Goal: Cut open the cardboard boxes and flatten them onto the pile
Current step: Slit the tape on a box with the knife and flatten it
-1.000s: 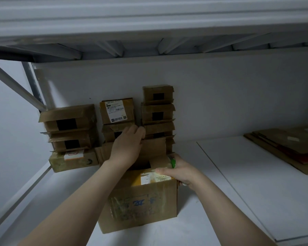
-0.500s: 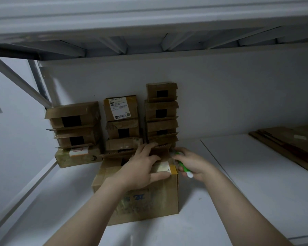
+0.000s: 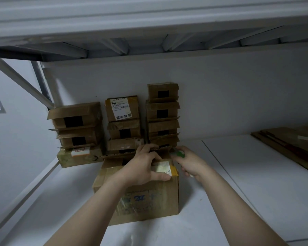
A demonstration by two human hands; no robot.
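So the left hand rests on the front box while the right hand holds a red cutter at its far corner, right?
No: the cutter is green, not red, per the head view. The left hand does rest on the front box and the right hand grips the cutter at its far corner.

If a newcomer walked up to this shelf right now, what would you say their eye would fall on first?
Most likely the big cardboard box front and centre on the white shelf, with the left hand resting on its top and the right hand gripping a green cutter at its far right corner. Next come the stacks of small boxes against the back wall, then the flattened pile at far right.
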